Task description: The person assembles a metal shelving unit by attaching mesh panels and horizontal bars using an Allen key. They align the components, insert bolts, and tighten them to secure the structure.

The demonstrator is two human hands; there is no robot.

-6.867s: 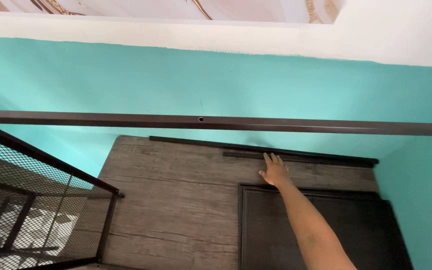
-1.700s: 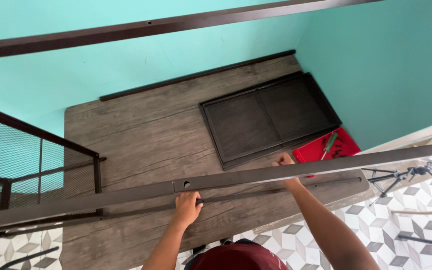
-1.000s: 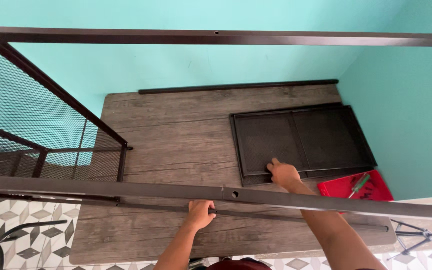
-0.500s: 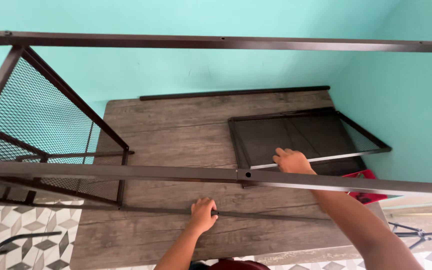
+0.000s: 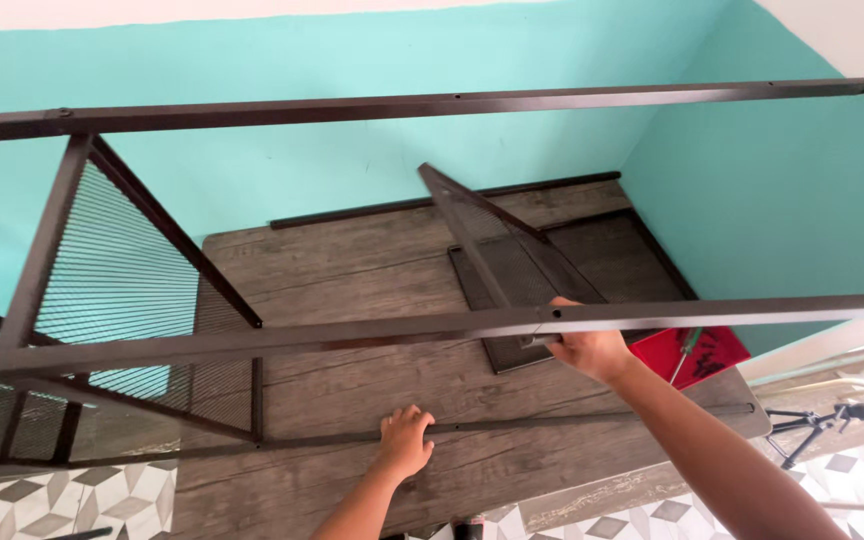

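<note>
A person's right hand (image 5: 587,350) has its grip clamped on the near corner of a dark mesh panel (image 5: 512,265), tilted up on edge at about 1 o'clock over a grey wood-grain board (image 5: 352,290) lying on the floor. The left hand (image 5: 407,440), at 6 o'clock, rests fingers together on a thin dark rod (image 5: 572,422) of the metal frame (image 5: 252,340). A red tray (image 5: 702,352) lies at 3 o'clock beside the turquoise wall (image 5: 772,200).
</note>
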